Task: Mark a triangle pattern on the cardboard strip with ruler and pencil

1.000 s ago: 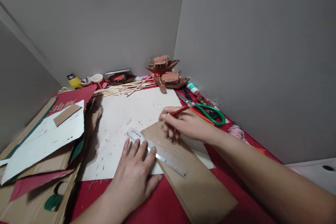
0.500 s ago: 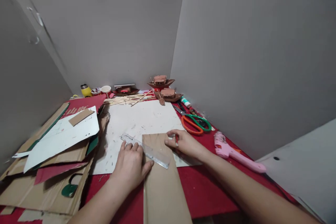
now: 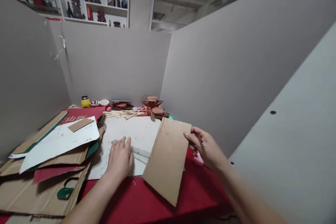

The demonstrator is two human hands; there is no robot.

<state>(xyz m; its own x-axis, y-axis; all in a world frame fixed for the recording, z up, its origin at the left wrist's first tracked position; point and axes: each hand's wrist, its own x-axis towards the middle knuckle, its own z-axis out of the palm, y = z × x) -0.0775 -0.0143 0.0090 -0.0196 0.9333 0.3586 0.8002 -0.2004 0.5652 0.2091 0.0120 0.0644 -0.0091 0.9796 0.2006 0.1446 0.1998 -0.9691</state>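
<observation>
My right hand pinches the upper right corner of a brown cardboard piece, which is lifted and tilted above the table. My left hand rests with fingers stretched out on the white board, over one end of a clear ruler. The ruler's far end passes behind the cardboard. A bit of the pink glue gun shows under my right hand; the scissors are hidden from view.
A stack of cut cardboard with a white sheet on top covers the left side. Thin wooden sticks, model boats, a paper cup and a yellow bottle line the back. Grey partitions surround the red table.
The cardboard has come up off the table from beneath the ruler, raised by my right hand and moved right. My left hand has stayed on the ruler. The view has tilted upward, showing shelves.
</observation>
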